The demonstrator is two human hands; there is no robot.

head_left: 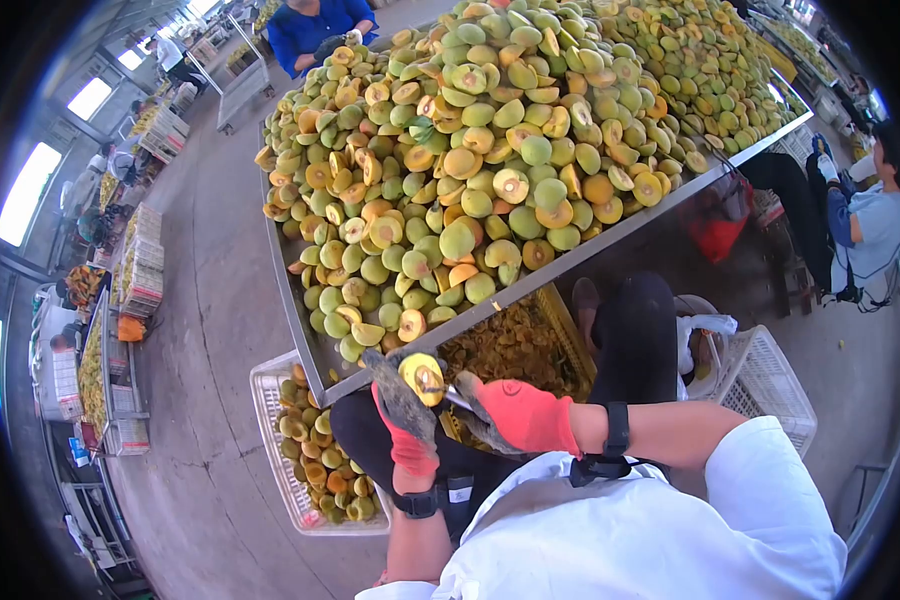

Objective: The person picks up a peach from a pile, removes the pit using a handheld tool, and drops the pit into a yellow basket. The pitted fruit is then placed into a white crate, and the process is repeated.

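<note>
My left hand (402, 405), in a red glove with dark, dirty fingers, holds a halved peach (422, 379) with its yellow cut face turned up. My right hand (520, 413), gloved the same way, is closed around a short metal tool (456, 398); its tip meets the cut face near the middle. What shape the tip has is too small to tell. Just beyond both hands, a heap of green and yellow peach halves (460, 160) fills a metal-edged table (570, 260).
A white crate (270, 420) of peach halves stands at the left by my knee. Under the table edge, a yellow crate (570, 345) holds brownish scraps. Another white crate (770, 385) is at the right. Co-workers sit across the table in blue (320, 25) and at the right (870, 225).
</note>
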